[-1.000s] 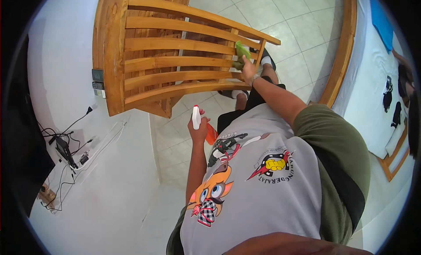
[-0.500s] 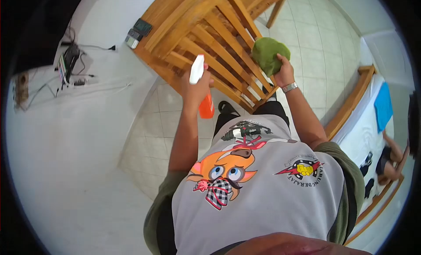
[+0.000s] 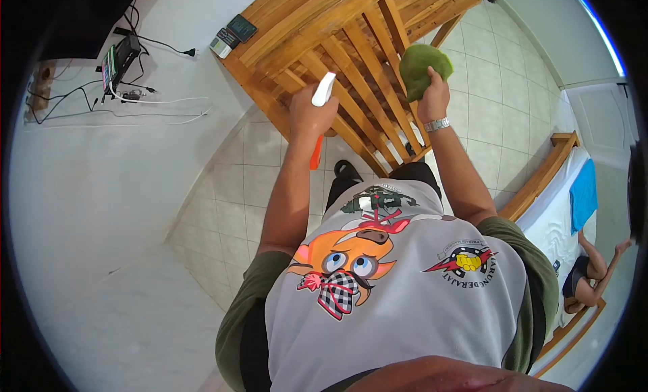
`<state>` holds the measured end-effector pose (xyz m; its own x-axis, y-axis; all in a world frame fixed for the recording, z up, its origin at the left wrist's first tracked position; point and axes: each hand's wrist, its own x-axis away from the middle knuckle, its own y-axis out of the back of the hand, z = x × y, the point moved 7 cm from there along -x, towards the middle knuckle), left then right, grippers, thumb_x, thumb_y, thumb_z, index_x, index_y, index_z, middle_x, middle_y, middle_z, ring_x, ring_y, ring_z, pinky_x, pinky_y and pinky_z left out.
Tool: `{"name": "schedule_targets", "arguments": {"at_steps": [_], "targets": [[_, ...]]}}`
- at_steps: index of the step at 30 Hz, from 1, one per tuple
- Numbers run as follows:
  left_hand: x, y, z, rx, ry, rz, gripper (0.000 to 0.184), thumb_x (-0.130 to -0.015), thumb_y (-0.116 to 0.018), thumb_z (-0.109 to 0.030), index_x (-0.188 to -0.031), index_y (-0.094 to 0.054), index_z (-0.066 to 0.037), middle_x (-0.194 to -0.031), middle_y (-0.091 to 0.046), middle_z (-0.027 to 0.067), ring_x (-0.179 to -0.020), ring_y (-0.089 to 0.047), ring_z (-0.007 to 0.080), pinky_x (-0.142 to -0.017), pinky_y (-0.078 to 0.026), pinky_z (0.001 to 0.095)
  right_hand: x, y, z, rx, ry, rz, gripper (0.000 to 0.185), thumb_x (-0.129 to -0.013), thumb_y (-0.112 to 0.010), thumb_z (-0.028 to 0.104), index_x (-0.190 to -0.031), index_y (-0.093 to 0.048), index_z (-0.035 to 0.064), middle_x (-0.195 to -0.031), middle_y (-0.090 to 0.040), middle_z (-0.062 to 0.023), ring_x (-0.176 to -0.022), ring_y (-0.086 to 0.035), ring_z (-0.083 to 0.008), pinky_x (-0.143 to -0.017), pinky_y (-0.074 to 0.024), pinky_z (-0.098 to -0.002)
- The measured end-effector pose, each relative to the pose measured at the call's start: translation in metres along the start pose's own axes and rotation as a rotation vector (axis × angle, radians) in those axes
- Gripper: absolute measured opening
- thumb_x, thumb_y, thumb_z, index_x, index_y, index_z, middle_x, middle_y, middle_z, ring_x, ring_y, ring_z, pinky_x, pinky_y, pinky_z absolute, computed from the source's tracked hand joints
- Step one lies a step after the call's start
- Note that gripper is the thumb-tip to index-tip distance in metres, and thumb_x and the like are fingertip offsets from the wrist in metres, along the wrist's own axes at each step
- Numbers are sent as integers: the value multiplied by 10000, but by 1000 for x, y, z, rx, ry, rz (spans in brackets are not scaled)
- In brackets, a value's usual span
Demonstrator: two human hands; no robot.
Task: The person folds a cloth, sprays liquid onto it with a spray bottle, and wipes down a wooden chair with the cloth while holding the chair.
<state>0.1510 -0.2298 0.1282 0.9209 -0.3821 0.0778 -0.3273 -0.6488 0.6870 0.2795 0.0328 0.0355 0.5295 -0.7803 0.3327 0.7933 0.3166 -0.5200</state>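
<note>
My left hand point(image 3: 310, 115) is wrapped around a spray bottle point(image 3: 324, 90) with a white trigger head. Only a strip of its orange body shows below the hand. In my right hand point(image 3: 434, 100), a green cloth point(image 3: 420, 68) is gripped between thumb and fingers, beside the top right slats of a wooden chair point(image 3: 361, 54). A metal-band watch point(image 3: 437, 125) circles my right wrist. The chair's slatted back lies between my two hands, and the spray bottle is over its left side. Whether the cloth touches the wood I cannot tell.
Two small dark devices point(image 3: 233, 36) lie on the wood at the upper left. Cables and a power adapter point(image 3: 120, 61) are along the left wall. At right, a person point(image 3: 586, 274) is on a bed point(image 3: 550, 216) with a blue cloth point(image 3: 582, 196). Tiled floor surrounds the chair.
The spray bottle has tilted and turned, so less of its orange body shows. The cloth has moved slightly up and away from me. The whole view has shifted a little.
</note>
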Motion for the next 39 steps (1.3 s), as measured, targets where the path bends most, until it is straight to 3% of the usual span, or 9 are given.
{"name": "schedule_targets", "arguments": {"at_steps": [1, 4, 7, 9, 11, 14, 17, 27, 39], "targets": [[3, -6, 6, -51, 18, 45, 200, -773, -628, -173, -911, -658, -32, -715, -667, 116, -656, -670, 240, -627, -515, 358, 3, -9, 6, 42, 80, 26, 360, -944, -544, 184, -1242, -508, -14, -1198, -587, -131, -1083, -600, -245, -899, -521, -394], [14, -12, 21, 58, -60, -18, 173, -789, -628, -145, -912, -651, -24, -701, -654, 108, -658, -668, 224, -622, -517, 355, 8, -48, 17, 306, 267, 101, 382, -965, -522, 227, -1266, -501, -8, -1173, -596, -129, -1057, -600, -204, -853, -525, -365], [29, -20, 50, 221, -97, -2, 238, -817, -611, -94, -1037, -641, -6, -759, -661, 72, -694, -672, 196, -620, -524, 323, 16, -106, 10, 587, 406, 304, 551, -987, -461, 273, -1446, -327, 0, -1432, -416, -247, -1324, -422, -334, -1090, -332, -411], [41, -23, 63, 313, -106, 29, 278, -825, -602, -80, -1090, -633, -2, -792, -665, 61, -709, -673, 188, -621, -525, 311, 45, -152, 12, 778, 977, 295, 626, -984, -471, 303, -1463, -260, -39, -1488, -303, -289, -1388, -315, -388, -1132, -251, -459], [56, -20, 80, 551, 67, -1, 361, -813, -580, -46, -1167, -601, 22, -881, -661, 72, -736, -675, 186, -639, -530, 289, 51, -178, -32, 641, 921, 341, 683, -987, -454, 341, -1475, -206, -68, -1538, -177, -295, -1443, -164, -408, -1165, -129, -499], [75, -7, 108, 463, 145, 65, 370, -758, -606, -40, -1124, -609, 15, -965, -665, 112, -754, -646, 167, -715, -530, 304, 62, -193, -93, 796, 688, 264, 650, -996, -429, 325, -1493, -201, -28, -1571, -79, -272, -1469, -35, -400, -1169, -24, -512], [88, -4, 142, 364, 172, 60, 382, -747, -609, -55, -1122, -619, 15, -947, -670, 115, -737, -641, 158, -706, -521, 291, 51, -182, -117, 974, 757, 227, 662, -1000, -401, 359, -1496, -197, -28, -1570, -78, -276, -1475, 9, -390, -1150, 47, -551], [121, -3, 212, 293, 260, 246, 391, -782, -555, -44, -1160, -579, 53, -1012, -653, 104, -758, -691, 205, -683, -539, 303, 61, -46, -183, 1051, 541, -6, 640, -996, -382, 364, -1499, -223, 1, -1581, -103, -241, -1481, -27, -364, -1159, 13, -524], [157, -52, 186, 217, 325, 319, 353, -771, -582, -55, -1111, -615, 37, -916, -680, 113, -724, -690, 176, -671, -529, 286, 45, 205, -297, 951, -105, -321, 804, -969, -366, 527, -1518, -113, -3, -1588, -72, -224, -1477, -38, -358, -1190, -76, -455]]}}
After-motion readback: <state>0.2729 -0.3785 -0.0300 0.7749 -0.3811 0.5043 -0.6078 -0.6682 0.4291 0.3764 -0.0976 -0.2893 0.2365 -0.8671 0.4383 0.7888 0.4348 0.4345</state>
